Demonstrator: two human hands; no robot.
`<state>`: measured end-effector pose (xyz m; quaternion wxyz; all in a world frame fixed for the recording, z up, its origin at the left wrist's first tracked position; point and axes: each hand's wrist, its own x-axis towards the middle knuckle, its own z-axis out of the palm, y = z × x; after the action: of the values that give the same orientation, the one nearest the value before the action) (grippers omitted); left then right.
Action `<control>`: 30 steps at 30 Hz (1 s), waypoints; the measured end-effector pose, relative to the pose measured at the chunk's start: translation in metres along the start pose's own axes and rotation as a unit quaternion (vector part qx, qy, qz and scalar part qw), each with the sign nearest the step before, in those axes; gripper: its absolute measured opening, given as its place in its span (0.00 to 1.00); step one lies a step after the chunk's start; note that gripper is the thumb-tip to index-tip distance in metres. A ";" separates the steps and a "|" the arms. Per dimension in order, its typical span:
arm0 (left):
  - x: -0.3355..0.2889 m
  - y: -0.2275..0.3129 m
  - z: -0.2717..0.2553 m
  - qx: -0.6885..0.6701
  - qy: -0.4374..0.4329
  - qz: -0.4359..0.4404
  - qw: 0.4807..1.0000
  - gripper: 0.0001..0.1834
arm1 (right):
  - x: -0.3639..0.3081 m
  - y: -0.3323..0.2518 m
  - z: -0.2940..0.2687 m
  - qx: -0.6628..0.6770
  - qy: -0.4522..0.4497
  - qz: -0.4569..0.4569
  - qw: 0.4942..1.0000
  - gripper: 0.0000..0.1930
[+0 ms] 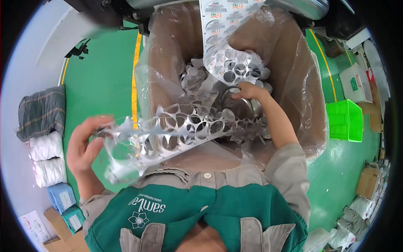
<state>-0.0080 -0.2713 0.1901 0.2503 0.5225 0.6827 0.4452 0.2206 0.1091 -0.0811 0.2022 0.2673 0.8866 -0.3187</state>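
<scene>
My left hand [86, 143], slightly blurred, is closed on the end of a silver foil web [180, 124] punched full of round holes. The web stretches from that hand to the right, across the near rim of a large lined box [161, 46]. My right hand [250, 91] reaches into the box, its fingers closed on the edge of a round, shiny metal piece [239, 103] whose kind I cannot make out. Just beyond it, a printed foil sheet [218, 31] hangs down into the box, its lower part punched with holes. Loose foil discs [195, 75] lie in the box.
Metal rollers [308, 6] and dark machine parts sit above the far rim. Clear plastic lining [308, 113] drapes over the box's sides. A bright green crate [344, 120] stands at right. Folded bedding [42, 112] and white bundles [46, 147] lie at left on the green floor.
</scene>
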 end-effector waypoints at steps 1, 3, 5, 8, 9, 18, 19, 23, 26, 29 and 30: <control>0.002 -0.014 0.000 -0.033 0.012 -0.039 0.999 0.13 | 0.004 0.003 0.003 -0.022 -0.018 -0.001 1.000 0.34; 0.008 -0.031 -0.007 0.002 0.032 -0.106 0.994 0.13 | 0.007 -0.007 -0.001 -0.054 0.001 -0.050 0.997 0.34; 0.013 -0.038 -0.015 0.133 0.047 -0.162 0.977 0.12 | 0.002 -0.029 -0.015 -0.051 0.054 -0.108 0.991 0.31; 0.027 -0.024 -0.008 0.325 0.078 0.015 0.942 0.10 | -0.031 -0.063 -0.061 0.137 0.235 -0.137 0.952 0.24; 0.033 -0.011 -0.006 0.370 0.075 0.047 0.925 0.11 | -0.046 -0.076 -0.086 0.223 0.208 -0.114 0.946 0.22; 0.032 0.041 0.007 -0.020 0.085 0.338 0.937 0.06 | -0.071 -0.081 -0.102 0.769 0.034 -0.394 0.502 0.20; 0.031 0.039 0.000 -0.072 0.067 0.375 0.922 0.06 | -0.056 -0.071 -0.085 0.732 0.011 -0.308 0.608 0.21; 0.005 0.047 -0.014 -0.288 0.260 0.441 0.809 0.11 | 0.008 -0.013 0.007 -0.015 0.094 0.047 0.994 0.33; -0.030 0.014 -0.113 -0.006 0.489 0.236 0.840 0.15 | 0.005 0.021 0.029 -0.086 0.053 0.090 0.991 0.30; -0.071 -0.041 -0.178 0.299 0.408 -0.052 0.861 0.15 | 0.017 0.050 0.025 -0.031 0.048 0.002 0.998 0.30; -0.075 -0.055 -0.180 0.457 0.292 -0.115 0.833 0.14 | 0.020 0.046 0.025 -0.055 0.034 -0.001 0.998 0.30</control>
<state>-0.1551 -0.4073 0.2189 -0.1779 0.3409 0.9049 0.1826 0.2376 0.1292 -0.1307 0.1862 0.2652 0.9093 -0.2609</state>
